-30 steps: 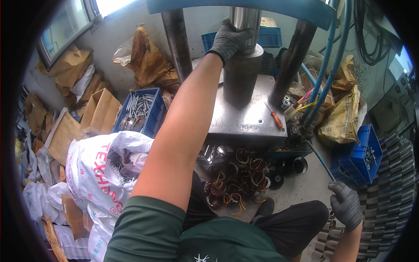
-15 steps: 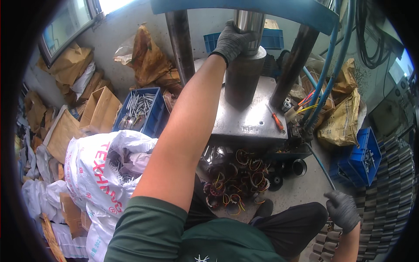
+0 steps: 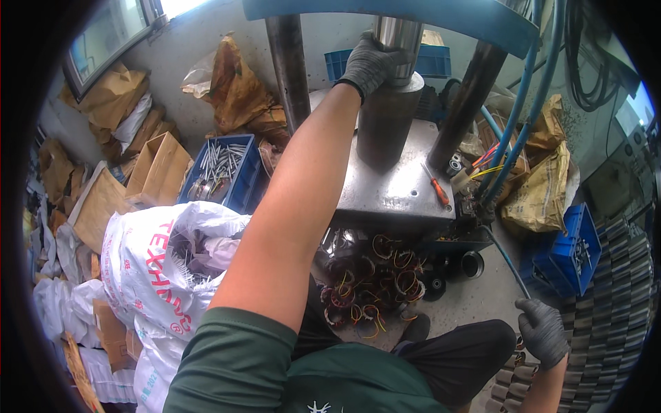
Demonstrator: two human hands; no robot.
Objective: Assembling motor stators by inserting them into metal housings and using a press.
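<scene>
My gloved left hand (image 3: 372,63) reaches far forward and is wrapped round the left side of a shiny steel cylinder (image 3: 398,43). The cylinder stands on the pale rim of a wider dark metal sleeve (image 3: 385,131), which is upright on the press's steel bed plate (image 3: 396,189). A blue crossbeam (image 3: 399,9) hides the cylinder's top. At the lower right my gloved right hand (image 3: 544,332) is closed, its curled fingers at the end of a long thin lever rod (image 3: 506,260) that runs down from the press.
An orange-handled screwdriver (image 3: 438,191) lies on the plate's right side. Wired stator coils (image 3: 375,286) crowd the floor below. A white woven sack (image 3: 148,255) and a blue crate of metal shafts (image 3: 253,172) stand left. Stacked metal parts (image 3: 609,296) and a blue bin (image 3: 577,251) are right.
The whole view has shifted very slightly. My right hand's fingers have moved a little toward the lever rod's end. My left hand keeps its place on the steel cylinder.
</scene>
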